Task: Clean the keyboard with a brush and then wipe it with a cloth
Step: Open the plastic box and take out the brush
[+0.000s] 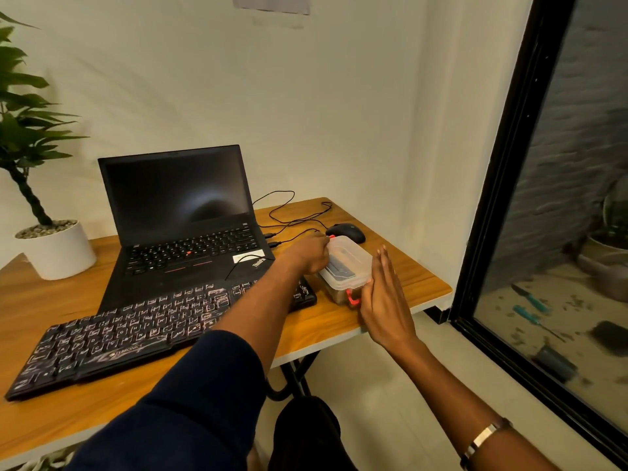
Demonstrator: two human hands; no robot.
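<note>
A black dusty keyboard (136, 331) lies slantwise on the wooden table (390, 266), in front of the laptop. To its right stands a clear plastic box (350, 263) with red clips and a lid; something grey and something brown show through it. My left hand (311, 254) reaches across the keyboard and grips the box's far left edge near a red clip. My right hand (382, 297) has straight fingers and its thumb side presses against the box's near right end. No brush or cloth is plainly visible.
An open black laptop (180, 215) stands behind the keyboard, with cables (292, 212) running to a black mouse (346, 232) behind the box. A potted plant (54, 249) sits at the table's left. A dark-framed glass door (503, 185) is on the right.
</note>
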